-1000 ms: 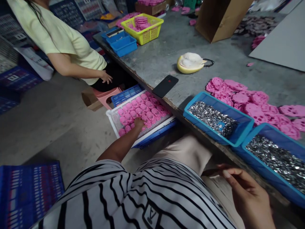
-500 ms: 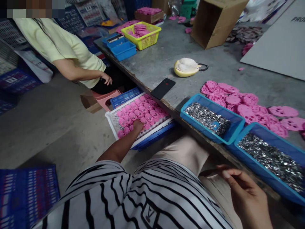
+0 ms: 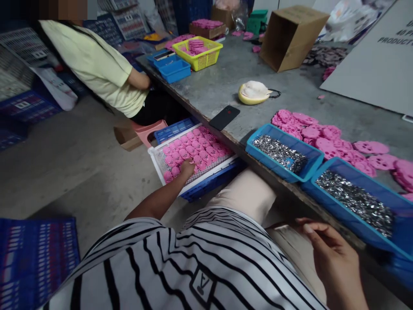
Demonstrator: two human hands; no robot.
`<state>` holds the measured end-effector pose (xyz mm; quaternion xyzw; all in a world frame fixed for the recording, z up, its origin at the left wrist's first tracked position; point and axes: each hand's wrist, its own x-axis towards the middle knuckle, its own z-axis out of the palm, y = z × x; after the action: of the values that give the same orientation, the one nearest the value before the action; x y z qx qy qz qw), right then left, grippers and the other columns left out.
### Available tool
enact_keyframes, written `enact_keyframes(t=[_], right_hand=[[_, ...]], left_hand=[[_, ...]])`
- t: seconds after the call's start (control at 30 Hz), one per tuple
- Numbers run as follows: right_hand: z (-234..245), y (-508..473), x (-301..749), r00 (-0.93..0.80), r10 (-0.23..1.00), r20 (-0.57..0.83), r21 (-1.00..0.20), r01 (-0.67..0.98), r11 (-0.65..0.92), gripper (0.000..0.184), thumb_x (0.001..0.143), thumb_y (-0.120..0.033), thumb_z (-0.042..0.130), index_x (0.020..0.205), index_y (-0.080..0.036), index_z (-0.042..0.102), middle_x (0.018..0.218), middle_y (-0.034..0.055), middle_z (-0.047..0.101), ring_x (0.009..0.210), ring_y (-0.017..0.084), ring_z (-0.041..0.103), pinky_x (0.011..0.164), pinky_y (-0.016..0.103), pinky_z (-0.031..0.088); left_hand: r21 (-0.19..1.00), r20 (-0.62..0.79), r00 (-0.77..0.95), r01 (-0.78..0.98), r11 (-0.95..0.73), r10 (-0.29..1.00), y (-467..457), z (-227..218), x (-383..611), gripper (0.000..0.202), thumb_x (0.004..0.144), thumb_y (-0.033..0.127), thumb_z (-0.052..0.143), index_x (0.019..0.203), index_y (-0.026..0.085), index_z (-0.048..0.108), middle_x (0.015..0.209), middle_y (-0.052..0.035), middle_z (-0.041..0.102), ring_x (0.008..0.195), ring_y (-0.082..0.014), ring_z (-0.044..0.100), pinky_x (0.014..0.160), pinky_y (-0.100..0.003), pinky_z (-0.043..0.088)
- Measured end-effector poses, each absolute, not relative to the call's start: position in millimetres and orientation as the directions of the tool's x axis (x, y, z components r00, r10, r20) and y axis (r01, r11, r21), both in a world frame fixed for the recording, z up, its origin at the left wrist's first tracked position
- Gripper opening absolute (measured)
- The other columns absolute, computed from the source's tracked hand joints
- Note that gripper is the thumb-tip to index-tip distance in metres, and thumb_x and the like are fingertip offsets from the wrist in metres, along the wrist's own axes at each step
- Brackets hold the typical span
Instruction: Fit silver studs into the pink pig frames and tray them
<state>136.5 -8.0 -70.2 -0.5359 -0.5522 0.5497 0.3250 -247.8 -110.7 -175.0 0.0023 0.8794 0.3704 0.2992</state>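
Note:
My left hand (image 3: 187, 169) reaches down to a white perforated tray (image 3: 155, 161) beside the table edge. Its fingers are curled around a small pink piece at the near side of the tray, mostly hidden by the hand. Rows of round pink pieces (image 3: 183, 153) with small shiny metal bits on them cover much of the tray. My right hand (image 3: 334, 252) hovers by my right thigh below the table edge, fingers loosely bent and nothing visible in them. Nearest to it is a blue bin (image 3: 335, 165) of shiny metal parts (image 3: 355, 202).
A second blue bin (image 3: 254, 148) of metal parts stands alongside a heap of flat pink pieces (image 3: 325, 144). On the table also lie a black phone (image 3: 225, 117), a peeled pomelo (image 3: 254, 92), a yellow basket (image 3: 206, 58) and a cardboard box (image 3: 292, 38). Another person (image 3: 97, 69) sits at left.
My view has shifted slightly. My left hand stays at nearly the same spot on the tray, and my right hand keeps its pose. The other person's forearm has moved in toward the table.

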Motion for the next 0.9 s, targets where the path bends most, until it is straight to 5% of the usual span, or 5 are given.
enact_keyframes(t=[0.2, 0.33, 0.47, 0.63, 0.9], right_hand=[[-75, -4, 154, -0.146, 0.96, -0.238, -0.951, 0.234, -0.2, 0.043, 0.043, -0.053, 0.084, 0.06, -0.019, 0.063, 0.083, 0.0069, 0.068, 0.085, 0.024, 0.06, 0.079, 0.036, 0.049], [-75, 0, 166, -0.059, 0.961, -0.27, -0.952, 0.168, -0.258, 0.042, 0.034, -0.049, 0.085, 0.054, -0.019, 0.062, 0.079, 0.0061, 0.067, 0.083, 0.022, 0.057, 0.077, 0.034, 0.046], [-68, -4, 170, -0.009, 0.964, -0.264, -0.96, 0.096, -0.262, 0.042, 0.03, -0.047, 0.084, 0.052, -0.019, 0.063, 0.077, 0.0074, 0.067, 0.08, 0.021, 0.057, 0.073, 0.031, 0.046], [-63, -9, 173, -0.059, 0.988, -0.145, -0.988, 0.07, -0.141, 0.048, 0.034, -0.056, 0.084, 0.049, -0.017, 0.061, 0.074, 0.011, 0.066, 0.078, 0.024, 0.059, 0.068, 0.032, 0.049], [-64, -17, 187, 0.011, 0.995, -0.094, -0.995, 0.021, -0.094, 0.06, 0.031, -0.069, 0.082, 0.05, -0.016, 0.061, 0.068, 0.0096, 0.064, 0.068, 0.019, 0.054, 0.064, 0.03, 0.045]], left_hand=[[0.799, -0.422, -0.813, -0.125, 0.588, 0.401, -113, -155, -211, 0.043, 0.088, 0.017, 0.046, 0.131, 0.014, 0.048, 0.098, -0.0028, 0.061, 0.053, 0.0028, 0.044, 0.053, -0.011, 0.037], [0.862, -0.373, -0.756, -0.069, 0.501, 0.537, -101, -149, -189, 0.045, 0.082, 0.012, 0.048, 0.127, 0.016, 0.052, 0.101, -0.0032, 0.062, 0.057, 0.0019, 0.047, 0.058, -0.011, 0.04], [0.908, -0.306, -0.706, -0.014, 0.419, 0.639, -83, -149, -173, 0.052, 0.082, 0.016, 0.053, 0.133, 0.018, 0.047, 0.122, -0.0075, 0.059, 0.086, -0.0027, 0.059, 0.085, -0.016, 0.05], [0.912, -0.303, -0.641, 0.02, 0.41, 0.705, -56, -150, -177, 0.046, 0.084, 0.019, 0.051, 0.129, 0.013, 0.051, 0.141, -0.0121, 0.048, 0.13, -0.0122, 0.051, 0.117, -0.026, 0.039], [0.858, -0.304, -0.631, 0.145, 0.493, 0.714, -29, -127, -210, 0.045, 0.093, 0.026, 0.037, 0.134, 0.011, 0.046, 0.134, -0.0121, 0.054, 0.116, -0.0081, 0.059, 0.104, -0.025, 0.048]])
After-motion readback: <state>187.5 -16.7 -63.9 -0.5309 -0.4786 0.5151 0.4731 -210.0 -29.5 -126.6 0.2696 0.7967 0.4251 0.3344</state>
